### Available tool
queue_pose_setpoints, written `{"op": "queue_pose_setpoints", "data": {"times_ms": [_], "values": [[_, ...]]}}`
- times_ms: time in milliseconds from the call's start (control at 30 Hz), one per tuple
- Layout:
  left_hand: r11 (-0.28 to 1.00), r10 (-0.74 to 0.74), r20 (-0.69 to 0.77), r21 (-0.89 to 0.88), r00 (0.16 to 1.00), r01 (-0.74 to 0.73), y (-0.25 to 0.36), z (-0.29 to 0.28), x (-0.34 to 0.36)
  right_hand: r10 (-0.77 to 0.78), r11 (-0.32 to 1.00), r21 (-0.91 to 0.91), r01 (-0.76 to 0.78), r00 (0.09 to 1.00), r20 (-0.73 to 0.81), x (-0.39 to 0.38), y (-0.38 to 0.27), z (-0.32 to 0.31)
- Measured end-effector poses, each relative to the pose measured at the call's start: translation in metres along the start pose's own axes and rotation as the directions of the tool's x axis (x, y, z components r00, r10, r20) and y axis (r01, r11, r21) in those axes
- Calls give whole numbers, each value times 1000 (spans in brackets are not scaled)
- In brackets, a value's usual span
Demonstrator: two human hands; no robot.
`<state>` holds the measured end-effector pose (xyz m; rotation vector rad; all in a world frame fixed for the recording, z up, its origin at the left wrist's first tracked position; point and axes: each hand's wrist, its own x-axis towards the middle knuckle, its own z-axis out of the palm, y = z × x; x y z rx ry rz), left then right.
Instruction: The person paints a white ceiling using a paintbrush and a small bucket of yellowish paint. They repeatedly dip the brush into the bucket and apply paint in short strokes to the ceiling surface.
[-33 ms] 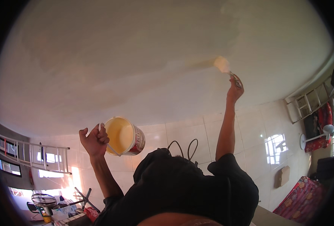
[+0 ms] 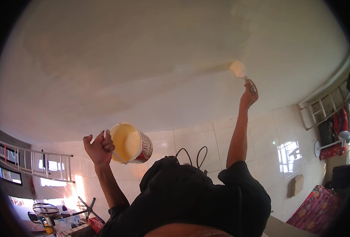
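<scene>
My left hand [image 2: 98,148], fingers curled, grips the thin white handle of a paint bucket [image 2: 145,148]. The bucket tilts toward me, and pale yellow paint [image 2: 124,141] shows inside it. Stretched up to the right, my right hand [image 2: 249,96] is closed round a paintbrush [image 2: 237,68]. The brush's pale, slightly blurred head touches the wall [image 2: 175,100], at the right end of a darker streak. Broad darker patches cover the wall's upper part. My fingers partly hide the brush handle.
Shiny pale tiles [image 2: 194,138] lie below the wall. A ladder [image 2: 36,162] is at the left, another ladder [image 2: 327,106] at the far right. A fan [image 2: 45,210] stands lower left. At the right are a cardboard piece [image 2: 297,185] and a red patterned mat [image 2: 314,208].
My right hand and the paintbrush have shifted slightly right and down along the wall. My left hand and the bucket have hardly moved.
</scene>
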<state>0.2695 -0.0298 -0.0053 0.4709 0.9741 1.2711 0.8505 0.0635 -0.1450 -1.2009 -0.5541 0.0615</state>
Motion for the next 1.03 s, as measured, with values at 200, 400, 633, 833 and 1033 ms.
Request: {"op": "queue_pose_setpoints", "data": {"times_ms": [200, 400, 633, 833, 1033], "values": [[998, -52, 61, -16, 997, 54, 1, -4, 4, -221, 973, -103, 206, 961, -168, -10, 9, 24], [996, -89, 147, 5, 985, 89, 5, -18, 10, -425, 862, -246, 444, 896, 127, -171, -24, 125], [991, -121, 131, 74, 984, 112, 8, -22, 13, -333, 934, 80, 349, 764, 553, -240, -74, 144], [994, -100, 150, 66, 984, 91, 8, -36, 14, -233, 962, -47, 270, 897, 375, -133, -26, 94], [997, -69, 150, 34, 986, 65, 4, -44, 10, -213, 961, -164, 224, 974, 80, -43, 4, 27]]}}
